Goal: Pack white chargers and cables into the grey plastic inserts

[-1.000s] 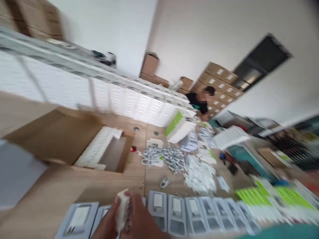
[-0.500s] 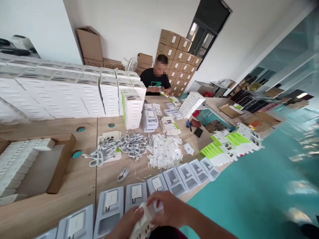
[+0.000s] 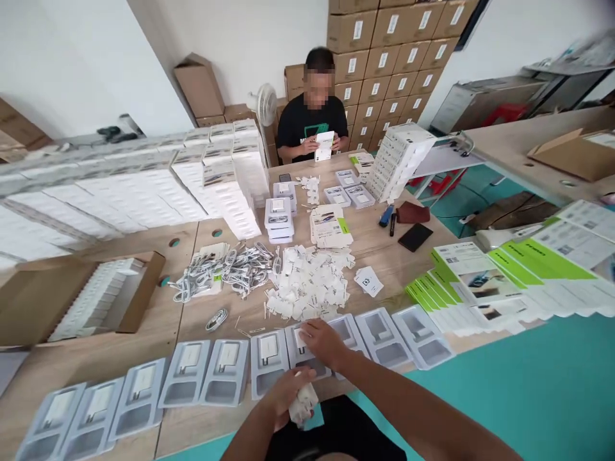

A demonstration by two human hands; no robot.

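My left hand, near the table's front edge, is wrapped around several white charger plugs held in a bunch. Farther forward, my right hand has its fingers on a white charger in the upper compartment of a grey plastic tray; the hand partly covers both. To the left, a row of similar trays each carries a charger in its upper part. Trays to the right show bare compartments.
Beyond the trays lie a pile of small white pieces, coiled cables and one loose cable. A carton of chargers stands left, green-and-white packaging sheets right. Opposite sits a person holding a white box.
My right hand has moved from beside the bunch of chargers forward to a tray, where its fingers are now on a charger. The view has shifted. The person opposite has raised a white box.
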